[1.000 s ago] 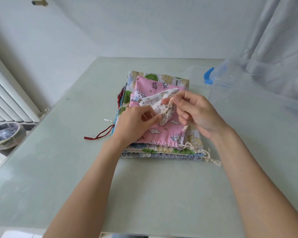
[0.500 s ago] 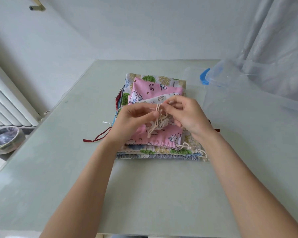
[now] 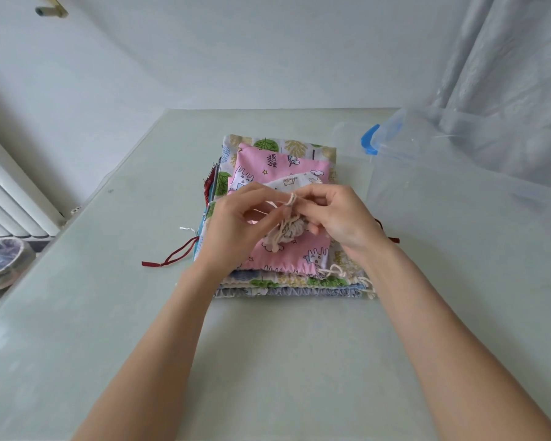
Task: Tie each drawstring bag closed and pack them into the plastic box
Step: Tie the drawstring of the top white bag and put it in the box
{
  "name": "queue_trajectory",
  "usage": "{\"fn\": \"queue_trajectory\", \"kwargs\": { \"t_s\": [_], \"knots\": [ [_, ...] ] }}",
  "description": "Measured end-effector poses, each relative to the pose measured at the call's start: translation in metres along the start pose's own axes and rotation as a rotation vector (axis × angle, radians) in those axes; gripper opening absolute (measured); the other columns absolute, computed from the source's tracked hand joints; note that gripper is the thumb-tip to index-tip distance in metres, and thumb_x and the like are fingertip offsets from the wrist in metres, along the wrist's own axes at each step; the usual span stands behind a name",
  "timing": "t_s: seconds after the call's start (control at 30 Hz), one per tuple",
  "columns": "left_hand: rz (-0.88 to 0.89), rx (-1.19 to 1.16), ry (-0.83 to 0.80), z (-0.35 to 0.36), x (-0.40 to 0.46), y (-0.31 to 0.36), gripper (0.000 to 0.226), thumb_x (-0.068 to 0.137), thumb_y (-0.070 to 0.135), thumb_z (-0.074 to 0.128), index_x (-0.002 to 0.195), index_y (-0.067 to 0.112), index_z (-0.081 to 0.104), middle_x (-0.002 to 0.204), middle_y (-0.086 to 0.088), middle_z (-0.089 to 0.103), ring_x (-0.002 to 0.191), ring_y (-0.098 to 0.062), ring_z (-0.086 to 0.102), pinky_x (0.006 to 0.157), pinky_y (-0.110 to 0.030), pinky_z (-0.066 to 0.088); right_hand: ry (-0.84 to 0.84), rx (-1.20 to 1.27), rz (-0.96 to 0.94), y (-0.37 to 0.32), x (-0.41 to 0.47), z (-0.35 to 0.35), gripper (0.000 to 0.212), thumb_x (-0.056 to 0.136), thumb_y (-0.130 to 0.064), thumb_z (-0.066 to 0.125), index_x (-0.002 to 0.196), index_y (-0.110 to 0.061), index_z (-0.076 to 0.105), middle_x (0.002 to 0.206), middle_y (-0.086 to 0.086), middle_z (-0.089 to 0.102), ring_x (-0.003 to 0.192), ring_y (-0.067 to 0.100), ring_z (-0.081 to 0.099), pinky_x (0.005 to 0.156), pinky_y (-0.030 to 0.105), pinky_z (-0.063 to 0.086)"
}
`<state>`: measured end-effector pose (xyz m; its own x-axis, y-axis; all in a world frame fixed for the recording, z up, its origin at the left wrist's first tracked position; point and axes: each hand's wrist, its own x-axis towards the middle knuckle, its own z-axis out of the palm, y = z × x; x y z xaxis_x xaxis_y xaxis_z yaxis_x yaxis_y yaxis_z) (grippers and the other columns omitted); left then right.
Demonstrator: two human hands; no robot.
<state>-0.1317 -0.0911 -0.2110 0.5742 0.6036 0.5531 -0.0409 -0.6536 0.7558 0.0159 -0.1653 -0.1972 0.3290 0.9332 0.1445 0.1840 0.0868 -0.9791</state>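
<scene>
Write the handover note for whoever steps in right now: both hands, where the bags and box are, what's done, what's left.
Left hand and right hand: both pinch the cream drawstring of the small white bag, held mid-tie above the stack.
Stack of bags: on the table, pink unicorn bag on top.
Plastic box: to the right of the stack; no bag shows inside it.
Done: nothing packed that I can see.
Left: finish this knot, pack it, then tie and pack the others.
</scene>
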Motion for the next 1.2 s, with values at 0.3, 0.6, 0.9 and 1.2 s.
{"fn": "queue_trajectory", "kwargs": {
  "t_s": [0.3,0.6,0.9,1.2],
  "knots": [
    [0.137,0.246,-0.032,-0.002,0.0,-0.001,0.018,0.079,0.012,0.07,0.097,0.014,0.071,0.084,0.001,0.066,0.072,-0.009,0.064,0.07,-0.018,0.054,-0.054,-0.024,0.005,-0.001,-0.001,-0.001,0.014,0.075,-0.014,0.074,0.088,-0.009,0.071,0.072,0.003,0.068,0.053,0.012,0.058,0.054,0.021,0.051],
    [0.25,0.345,0.189,0.0,-0.005,0.005,0.027,0.084,0.019,0.049,0.08,0.011,0.075,0.073,0.003,0.071,0.065,-0.012,0.066,0.057,-0.032,0.052,-0.155,-0.009,0.0,-0.002,-0.001,0.003,0.01,0.074,-0.012,0.072,0.083,-0.017,0.07,0.077,0.001,0.068,0.071,0.008,0.064,0.065,0.019,0.05],
    [0.059,0.236,0.301,0.009,-0.007,0.007,0.024,0.083,0.023,0.057,0.068,0.01,0.068,0.062,0.003,0.066,0.057,-0.007,0.062,0.057,-0.03,0.054,-0.117,-0.091,-0.012,0.0,-0.001,0.008,0.015,0.075,-0.017,0.073,0.09,-0.014,0.071,0.085,0.002,0.07,0.079,0.01,0.065,0.073,0.024,0.053],
    [-0.074,0.152,0.326,-0.004,-0.001,0.012,0.014,0.08,0.018,0.074,0.083,0.025,0.062,0.077,0.009,0.065,0.07,-0.003,0.065,0.061,-0.017,0.05,-0.03,-0.003,0.043,-0.001,0.0,-0.002,0.012,0.083,-0.007,0.067,0.092,0.0,0.067,0.069,0.005,0.06,0.053,0.006,0.057,0.055,0.018,0.054]
  ]
}}
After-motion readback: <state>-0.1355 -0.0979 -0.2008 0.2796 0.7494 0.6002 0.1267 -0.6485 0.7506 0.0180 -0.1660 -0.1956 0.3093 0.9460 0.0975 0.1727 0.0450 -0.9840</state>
